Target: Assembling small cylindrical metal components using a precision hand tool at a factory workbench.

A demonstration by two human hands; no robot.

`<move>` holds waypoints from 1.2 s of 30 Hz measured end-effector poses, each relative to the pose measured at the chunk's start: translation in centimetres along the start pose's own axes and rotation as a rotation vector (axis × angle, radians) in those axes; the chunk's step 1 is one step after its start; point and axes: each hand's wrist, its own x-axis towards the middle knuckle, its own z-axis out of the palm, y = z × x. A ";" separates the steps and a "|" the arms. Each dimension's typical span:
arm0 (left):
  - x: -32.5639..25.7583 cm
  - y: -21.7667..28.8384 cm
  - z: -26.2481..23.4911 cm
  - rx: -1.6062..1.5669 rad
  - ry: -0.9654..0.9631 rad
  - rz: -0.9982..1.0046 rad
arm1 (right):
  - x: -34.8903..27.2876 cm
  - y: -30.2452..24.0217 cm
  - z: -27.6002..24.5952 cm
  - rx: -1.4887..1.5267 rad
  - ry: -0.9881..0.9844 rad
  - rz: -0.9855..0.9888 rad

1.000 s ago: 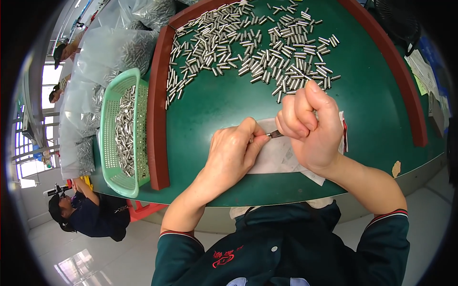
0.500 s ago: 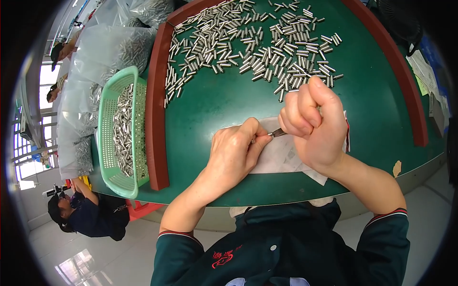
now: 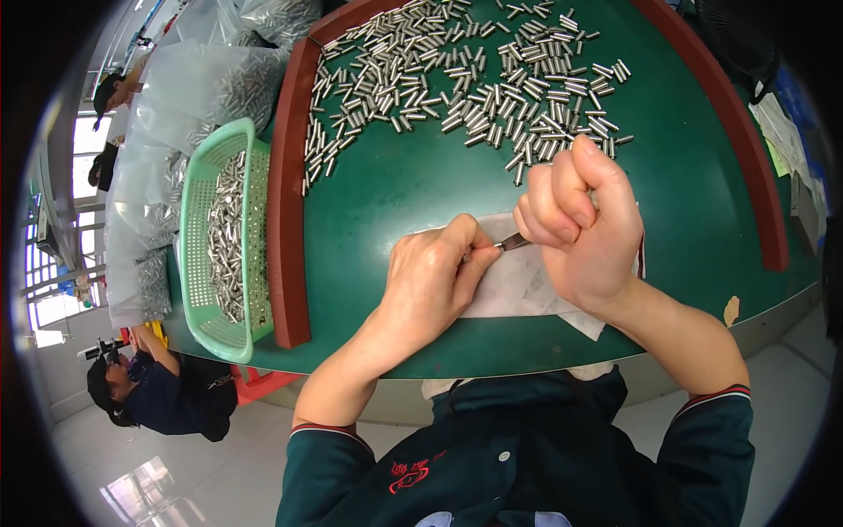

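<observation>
Through the head camera I'm watching two bare hands working close together over a pale sheet (image 3: 505,294).
I'm seeing the left hand (image 3: 430,274) pinching a small metal piece (image 3: 499,247) between thumb and forefinger; the fingers are hiding most of it, so I'm not making out its full shape. The right hand (image 3: 584,230) is clenching a slim grey tool (image 3: 514,241), with the fist covering its rear end and the tip pointing left, right at the pinched piece. Beyond the hands, loose silver cylinders (image 3: 536,92) are lying scattered over the green tabletop (image 3: 378,180), near its far side. To the left, a mint-green basket (image 3: 197,294) is holding more cylinders, standing just outside the red-brown border (image 3: 291,211).
</observation>
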 end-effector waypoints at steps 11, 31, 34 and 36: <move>0.4 -0.1 0.0 0.004 0.011 0.035 | -0.5 0.7 1.4 -0.136 -0.027 -0.114; 1.1 -2.8 -2.4 -1.483 -0.220 -0.404 | 0.1 0.3 0.2 -0.011 -0.027 -0.012; 1.3 -2.5 -2.4 -1.436 -0.239 -0.374 | 0.2 0.2 0.4 -0.014 -0.021 -0.008; 1.4 -1.7 -2.6 -1.490 -0.086 -0.469 | 0.2 0.1 0.3 -0.011 -0.013 0.000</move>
